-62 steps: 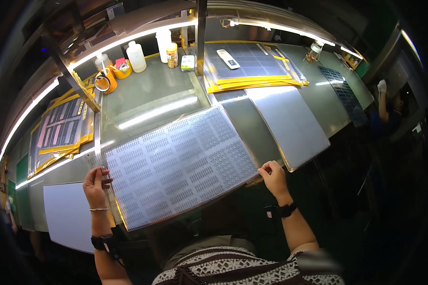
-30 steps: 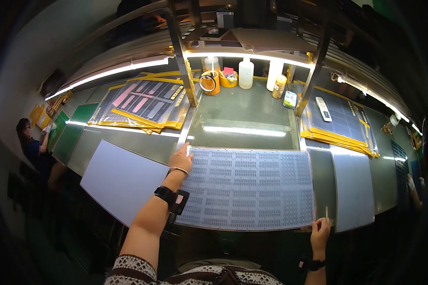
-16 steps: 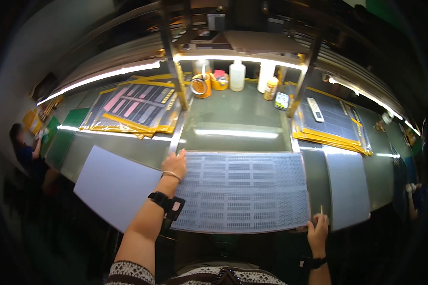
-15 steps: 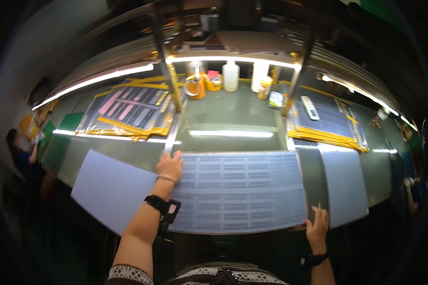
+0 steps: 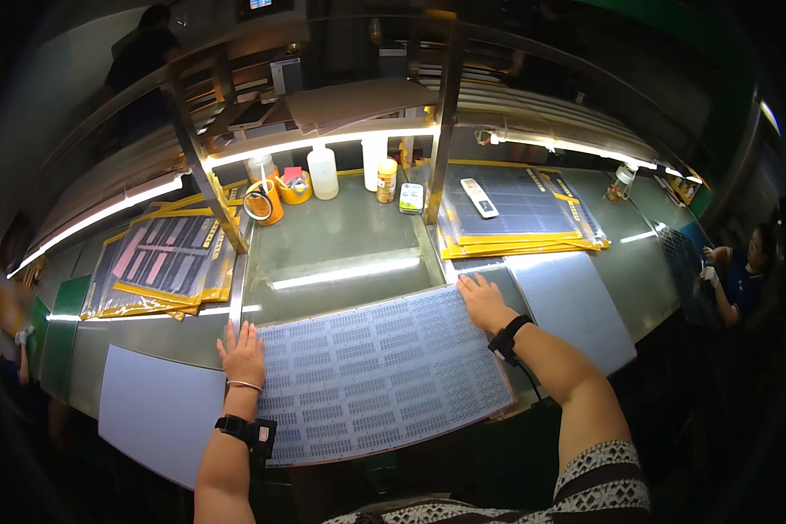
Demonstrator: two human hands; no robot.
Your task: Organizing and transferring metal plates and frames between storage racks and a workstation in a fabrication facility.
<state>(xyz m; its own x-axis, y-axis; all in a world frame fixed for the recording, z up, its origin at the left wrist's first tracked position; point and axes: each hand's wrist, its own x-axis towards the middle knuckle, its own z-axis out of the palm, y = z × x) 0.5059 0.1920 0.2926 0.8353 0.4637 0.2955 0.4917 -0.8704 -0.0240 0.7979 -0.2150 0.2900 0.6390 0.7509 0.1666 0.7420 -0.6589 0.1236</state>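
Observation:
A wide, pale blue-grey panel (image 5: 371, 375) covered in rows of fine dark patterns lies on the bench in front of me. My left hand (image 5: 243, 356) rests at its far left corner with fingers spread. On the far right corner lies my right hand (image 5: 487, 301), palm down, its fingers stretched out and slightly apart. Neither hand is wrapped round anything. Beside the panel on the left is a plain pale sheet (image 5: 157, 406), and another plain pale sheet (image 5: 572, 306) is on the right.
Yellow-edged film sleeves (image 5: 162, 262) are stacked at the left; more sleeves (image 5: 520, 210) lie at the right under a white remote control (image 5: 479, 198). A white bottle (image 5: 322, 172) and tape rolls (image 5: 293, 186) stand behind. Metal posts (image 5: 444, 122) hold a lit shelf. A co-worker (image 5: 742, 275) is at far right.
My right hand has gone from beside the panel's near right corner to its far right corner. The left hand stays at the far left corner. The view has turned right.

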